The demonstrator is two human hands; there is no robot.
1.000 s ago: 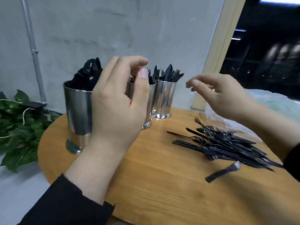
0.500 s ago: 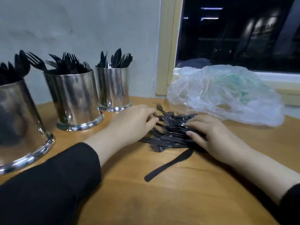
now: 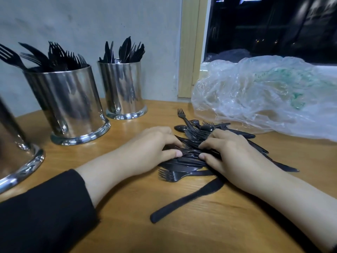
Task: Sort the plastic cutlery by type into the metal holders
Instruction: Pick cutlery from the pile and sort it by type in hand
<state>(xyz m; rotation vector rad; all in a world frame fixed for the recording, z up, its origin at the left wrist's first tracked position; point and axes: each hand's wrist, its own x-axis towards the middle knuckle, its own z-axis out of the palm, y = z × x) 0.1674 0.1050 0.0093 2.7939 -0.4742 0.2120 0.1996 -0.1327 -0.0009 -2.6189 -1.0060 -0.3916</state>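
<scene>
A crumpled clear plastic bag [image 3: 264,99] lies on the wooden table [image 3: 127,216] beneath a dark window [image 3: 273,28].

Third metal holder [image 3: 16,154], far out beyond the left hand [image 3: 147,148], was cut by the frame's left edge and blurred; contents not visible. Cutlery pile [image 3: 193,161] was partly covered by both hands, so pieces under the right hand [image 3: 231,154] couldn't be typed (fingertip contact also unclear). Plastic bag [image 3: 264,99] beyond the right hand ran off the right edge.
</scene>
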